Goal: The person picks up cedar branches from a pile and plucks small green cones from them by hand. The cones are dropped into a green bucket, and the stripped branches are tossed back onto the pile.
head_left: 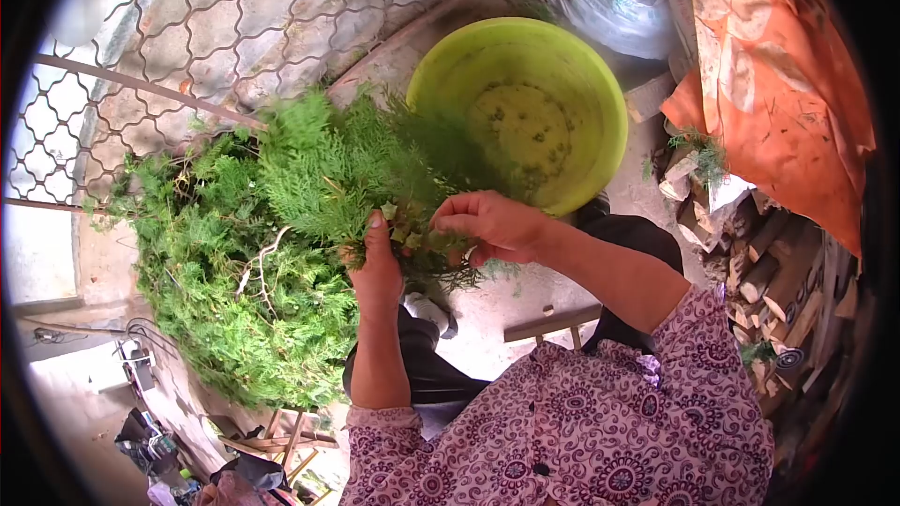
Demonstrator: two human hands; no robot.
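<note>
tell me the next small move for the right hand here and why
Perhaps pinch the near end of the green bunch with the right hand and tug gently: that hand is curled close beside it, while the left hand grips the bunch.

The basin point(586, 117) looks like smooth, lightly glossy plastic; the sprigs point(323, 169), feathery and matt. The grille point(150, 91) is metal, the orange sheet point(797, 103) creased, the sack point(609, 5) crinkled, shiny plastic, the stacked logs point(787, 286) rough wood, the shirt point(581, 412) matt cloth.
</note>
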